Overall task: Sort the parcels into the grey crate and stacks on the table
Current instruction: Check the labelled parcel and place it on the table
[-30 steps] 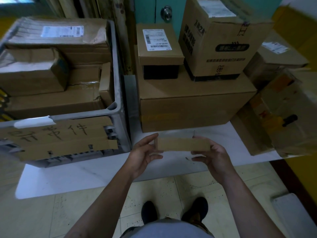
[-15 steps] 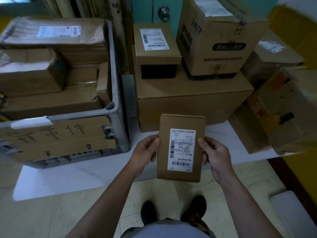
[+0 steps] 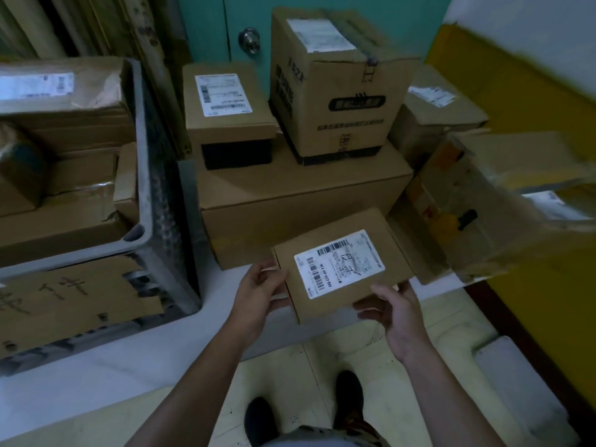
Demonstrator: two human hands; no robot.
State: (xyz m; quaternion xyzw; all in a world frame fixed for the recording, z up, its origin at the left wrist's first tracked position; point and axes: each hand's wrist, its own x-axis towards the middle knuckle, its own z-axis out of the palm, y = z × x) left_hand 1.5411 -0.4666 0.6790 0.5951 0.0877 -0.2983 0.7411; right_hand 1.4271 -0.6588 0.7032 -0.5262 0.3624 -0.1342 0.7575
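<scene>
Flat labelled parcel [image 3: 342, 269] hangs just right of the grey crate [image 3: 151, 175], left hand [image 3: 261, 291] gripping its left edge and right hand [image 3: 396, 314] pinching its near edge, unsorted as yet, though the crate and the stack of boxes [image 3: 300, 201] to its right already look well filled.

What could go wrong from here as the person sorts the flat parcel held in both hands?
1. The left hand and right hand hold the flat parcel only by its edges; it may slip to the floor.
2. The grey crate looks nearly full; a parcel added may slide off.
</scene>
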